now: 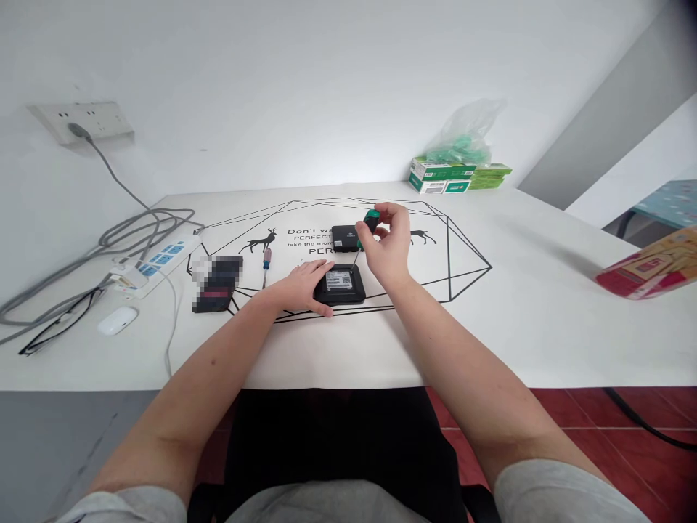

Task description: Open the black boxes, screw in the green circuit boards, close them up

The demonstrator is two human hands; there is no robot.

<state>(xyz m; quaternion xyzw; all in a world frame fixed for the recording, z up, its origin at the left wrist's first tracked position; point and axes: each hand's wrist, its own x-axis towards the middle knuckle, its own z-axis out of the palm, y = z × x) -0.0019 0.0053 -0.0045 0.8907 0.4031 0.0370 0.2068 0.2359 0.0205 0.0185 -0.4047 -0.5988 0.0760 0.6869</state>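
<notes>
A flat black rectangular device (348, 292) with a white printed label lies on the table; I cannot make out its exact kind. My left hand (306, 285) holds its left side, with the fingers by the top left corner and the thumb by the front edge. In my right hand (390, 243) is a screwdriver (372, 217) with a green and black handle, gripped between thumb and fingers. Its thin shaft slants down to the device's far right corner. Just behind lies a smaller black box (344, 238) with a small white sticker, partly covered by my right hand.
On the left are a second screwdriver (266, 260), a partly blurred dark item (218, 285), a power strip (163, 263) with grey cables, glasses (62, 319) and a white earbud case (118, 320). Green-white boxes (442, 174) stand by the wall; a red-yellow package (650, 267) lies right.
</notes>
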